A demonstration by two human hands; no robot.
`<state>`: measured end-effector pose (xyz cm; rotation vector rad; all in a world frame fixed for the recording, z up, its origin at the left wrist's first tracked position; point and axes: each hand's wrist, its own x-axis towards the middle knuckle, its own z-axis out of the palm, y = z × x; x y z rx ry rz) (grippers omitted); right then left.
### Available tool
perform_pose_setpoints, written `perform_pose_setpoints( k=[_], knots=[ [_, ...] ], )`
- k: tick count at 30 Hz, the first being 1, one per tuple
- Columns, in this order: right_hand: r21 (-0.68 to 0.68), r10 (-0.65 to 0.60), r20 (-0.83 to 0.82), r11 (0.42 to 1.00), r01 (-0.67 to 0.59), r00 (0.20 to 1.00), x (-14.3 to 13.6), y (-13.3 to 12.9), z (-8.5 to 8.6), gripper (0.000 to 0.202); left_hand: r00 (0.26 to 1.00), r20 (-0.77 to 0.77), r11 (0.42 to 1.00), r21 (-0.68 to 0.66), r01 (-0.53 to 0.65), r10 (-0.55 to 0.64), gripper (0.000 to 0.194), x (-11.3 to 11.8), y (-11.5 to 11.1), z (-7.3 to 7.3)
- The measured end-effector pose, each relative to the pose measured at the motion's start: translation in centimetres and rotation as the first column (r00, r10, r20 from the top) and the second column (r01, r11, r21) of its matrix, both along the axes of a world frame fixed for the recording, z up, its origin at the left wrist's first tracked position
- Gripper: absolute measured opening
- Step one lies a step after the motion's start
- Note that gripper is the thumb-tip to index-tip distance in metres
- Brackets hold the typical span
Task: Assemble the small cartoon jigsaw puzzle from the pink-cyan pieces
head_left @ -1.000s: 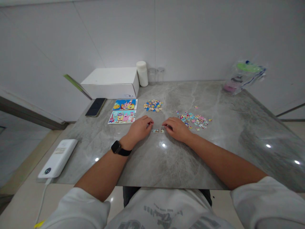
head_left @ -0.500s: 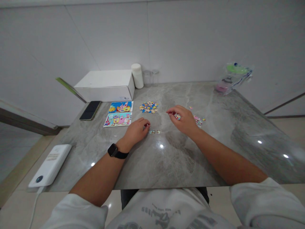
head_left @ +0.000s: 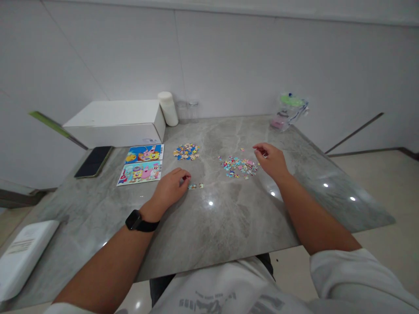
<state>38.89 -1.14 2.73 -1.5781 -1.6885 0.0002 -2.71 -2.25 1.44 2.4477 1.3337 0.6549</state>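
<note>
My left hand, with a black watch on its wrist, rests on the grey table beside a short row of small puzzle pieces. Its fingers are curled together, and whatever they hold is too small to make out. My right hand hovers at the right edge of a loose pile of pink, white and teal puzzle pieces. Thumb and forefinger are bent toward each other; I cannot make out whether anything is between them. A second pile, mostly blue and yellow, lies farther back. Two cartoon picture cards are left of it.
A white box, a white bottle and two clear glasses stand at the back. The phone and a white power bank are on the left. A plastic bag sits back right.
The view has turned to the right. My right hand has moved right, from over the pink and teal pile to its right side, uncovering it. My left hand stays by the row.
</note>
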Motion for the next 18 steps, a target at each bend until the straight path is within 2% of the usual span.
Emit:
perform_pose_setpoints(
  k=[3,6,9,11,14,18],
  knots=[
    [-0.051,-0.029,0.015,0.998,0.03,0.999,1.2,0.1,-2.2,0.022,0.999,0.032,1.0,-0.004,0.005,-0.004,0.019,0.3,-0.1,-0.1],
    [-0.097,0.085,0.106,0.993,-0.074,0.991,0.7,0.1,-3.2,0.021,0.999,0.043,1.0,-0.026,0.009,-0.008,0.019,0.5,-0.1,-0.2],
    [-0.149,0.275,0.218,0.958,-0.246,0.937,-0.9,0.0,-3.4,0.022,0.999,0.045,0.999,-0.037,0.012,-0.011,0.019,0.6,-0.2,-0.2],
    [-0.179,0.354,0.274,0.933,-0.314,0.894,-1.9,-0.1,-3.4,0.024,0.999,0.047,0.999,-0.038,0.012,-0.011,0.019,0.6,-0.2,-0.3],
    [-0.219,0.399,0.312,0.913,-0.344,0.862,-2.6,-0.2,-3.5,0.023,0.999,0.046,0.999,-0.046,0.012,-0.009,0.02,0.6,-0.2,-0.4],
    [-0.259,0.425,0.306,0.898,-0.355,0.852,-2.0,-0.2,-3.4,0.016,0.999,0.047,0.998,-0.058,0.015,-0.012,0.02,0.6,-0.2,-0.4]
  ],
)
